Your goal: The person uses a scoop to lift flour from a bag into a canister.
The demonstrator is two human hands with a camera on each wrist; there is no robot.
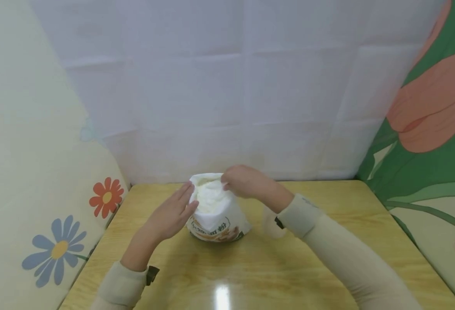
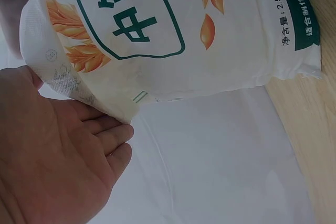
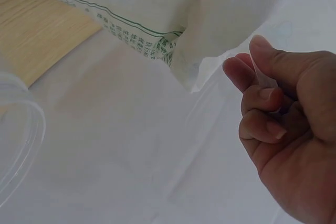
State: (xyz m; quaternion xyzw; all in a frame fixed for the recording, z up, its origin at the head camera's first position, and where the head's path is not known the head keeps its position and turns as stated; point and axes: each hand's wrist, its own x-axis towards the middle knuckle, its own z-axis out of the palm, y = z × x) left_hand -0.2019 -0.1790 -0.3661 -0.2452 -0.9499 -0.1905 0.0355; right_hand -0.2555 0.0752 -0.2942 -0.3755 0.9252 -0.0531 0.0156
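A white flour bag (image 1: 214, 221) stands on the table with its top folded open and white flour (image 1: 210, 196) showing inside. Its printed side (image 2: 157, 19) has Chinese characters and orange wheat ears. My left hand (image 1: 171, 214) rests against the left of the rim, fingers fairly straight and thumb near the front edge. In the left wrist view, the fingers (image 2: 113, 135) touch the bag's lower corner. At the right of the opening, my right hand (image 1: 246, 182) pinches the rim between thumb and curled fingers. The right wrist view shows a white edge between those fingertips (image 3: 262, 45).
A clear plastic container (image 1: 272, 224) stands on the table right of the bag, partly behind my right wrist; its rim (image 3: 31, 124) shows in the right wrist view. The wooden table (image 1: 196, 275) meets a white cloth (image 1: 212, 107) at the back. Flowered cloths hang at both sides.
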